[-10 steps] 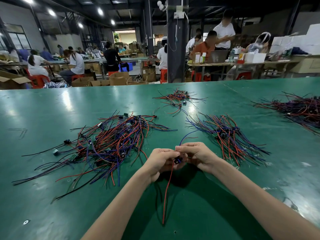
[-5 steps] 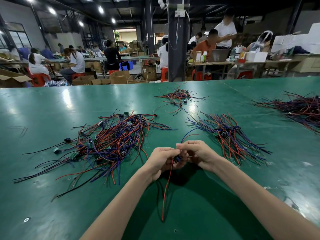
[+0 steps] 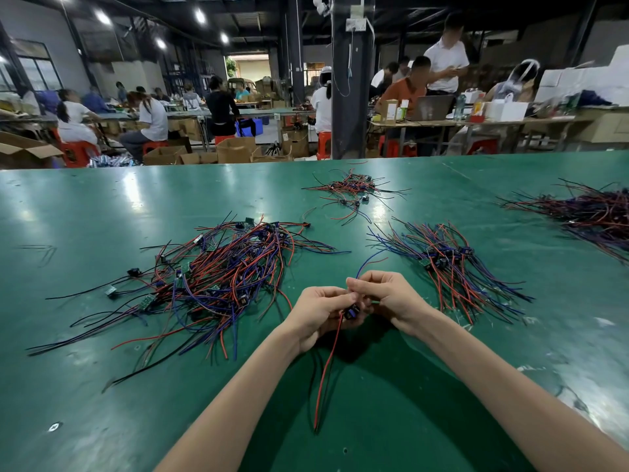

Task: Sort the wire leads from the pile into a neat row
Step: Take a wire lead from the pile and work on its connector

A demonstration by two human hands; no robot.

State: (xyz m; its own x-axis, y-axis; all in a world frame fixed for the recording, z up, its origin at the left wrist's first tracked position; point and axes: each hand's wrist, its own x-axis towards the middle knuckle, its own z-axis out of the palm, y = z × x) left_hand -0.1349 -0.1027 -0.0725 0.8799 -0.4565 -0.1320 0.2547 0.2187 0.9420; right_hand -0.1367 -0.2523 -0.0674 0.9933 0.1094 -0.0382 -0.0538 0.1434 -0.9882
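Your left hand and right hand each close their grip on one red-and-blue wire lead with a small black connector, above the green desk. Next, lay it on the aligned bundle of red and blue leads to your right, not the tangled pile.

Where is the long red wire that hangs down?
In the head view, the long red wire hangs from between both hands, left hand and right hand, near the middle of the green table, toward the person.
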